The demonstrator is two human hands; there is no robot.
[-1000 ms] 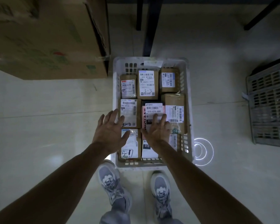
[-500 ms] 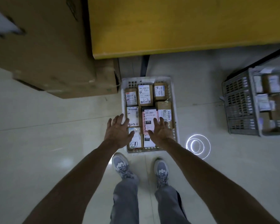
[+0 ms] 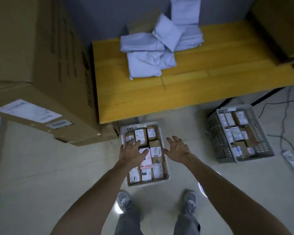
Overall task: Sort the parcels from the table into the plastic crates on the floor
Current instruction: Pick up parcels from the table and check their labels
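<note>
A white plastic crate on the floor in front of my feet is packed with small brown labelled boxes. My left hand and my right hand hover above it, fingers spread and holding nothing. A grey plastic crate to the right also holds labelled boxes. On the yellow wooden table behind the crates lies a pile of pale soft mailer bags.
A big cardboard carton stands at the left, touching the table's edge. Another carton sits on the table's right end. Black cables and a power strip lie on the floor at the far right.
The view has risen from low over the white crate to standing height, so the table top and bags show. Both hands lifted off the boxes and spread apart.
</note>
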